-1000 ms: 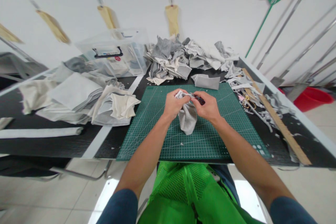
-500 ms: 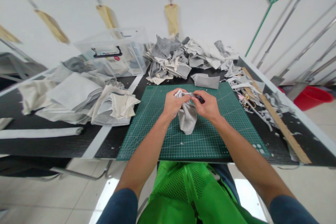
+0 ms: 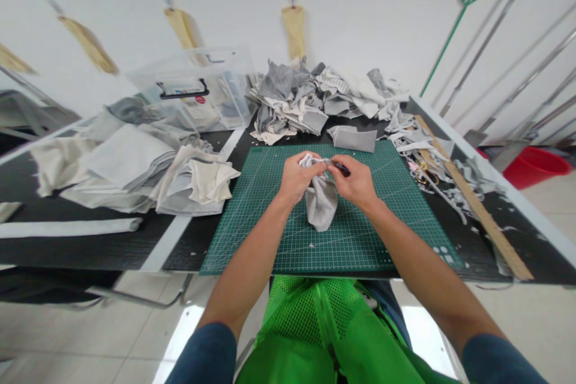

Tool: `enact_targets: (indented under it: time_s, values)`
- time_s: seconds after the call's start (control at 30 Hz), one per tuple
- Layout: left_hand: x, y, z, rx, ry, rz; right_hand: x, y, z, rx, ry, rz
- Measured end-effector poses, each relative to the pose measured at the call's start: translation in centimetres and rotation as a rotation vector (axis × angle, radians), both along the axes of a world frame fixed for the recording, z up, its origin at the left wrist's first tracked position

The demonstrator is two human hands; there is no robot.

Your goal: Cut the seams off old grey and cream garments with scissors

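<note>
Above the green cutting mat (image 3: 261,216), my left hand (image 3: 294,180) pinches the gathered upper edge of a grey cloth piece (image 3: 321,207). The cloth hangs down in a pouch-like fold between my hands. My right hand (image 3: 359,183) is closed around a small black-handled tool (image 3: 342,169) with a slim metal tip. That tip points left and meets the cloth by my left fingertips; its exact kind is too small to make out. Just beyond my hands, a folded grey cloth (image 3: 353,139) lies across the mat's far edge.
Fabric piles (image 3: 292,96) stand at the back beside a clear plastic box (image 3: 202,96). More stacked cloth (image 3: 130,159) and a white roll (image 3: 67,228) lie left. On the right are a wooden ruler (image 3: 477,204), scissors with gold-coloured handles (image 3: 420,177) and cloth scraps (image 3: 477,177).
Almost nothing differs. Both hands keep their places and grips, with only a very slight shift of the tool's tip at the cloth edge.
</note>
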State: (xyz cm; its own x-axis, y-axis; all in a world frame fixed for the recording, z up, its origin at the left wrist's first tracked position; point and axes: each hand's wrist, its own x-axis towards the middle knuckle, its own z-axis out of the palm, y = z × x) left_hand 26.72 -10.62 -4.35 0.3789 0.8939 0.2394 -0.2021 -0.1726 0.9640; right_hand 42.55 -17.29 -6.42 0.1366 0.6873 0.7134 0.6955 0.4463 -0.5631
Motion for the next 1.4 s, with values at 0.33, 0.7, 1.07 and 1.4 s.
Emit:
enact_targets:
  time_s: [0.33,0.7,1.07,1.4]
  values:
    - [0.0,-0.3,0.5,-0.019,0.002,0.002,-0.1,0.0,0.0,-0.012,0.005,0.008]
    - [0.1,-0.3,0.4,-0.017,0.002,0.000,-0.4,-0.1,0.3,-0.040,0.071,-0.002]
    - [0.3,0.0,0.1,-0.057,-0.064,0.007,-0.8,0.4,0.4,-0.192,0.442,0.121]
    - [-0.2,-0.2,0.6,-0.155,-0.044,-0.132,-1.3,-0.1,0.6,-0.208,0.412,0.163]
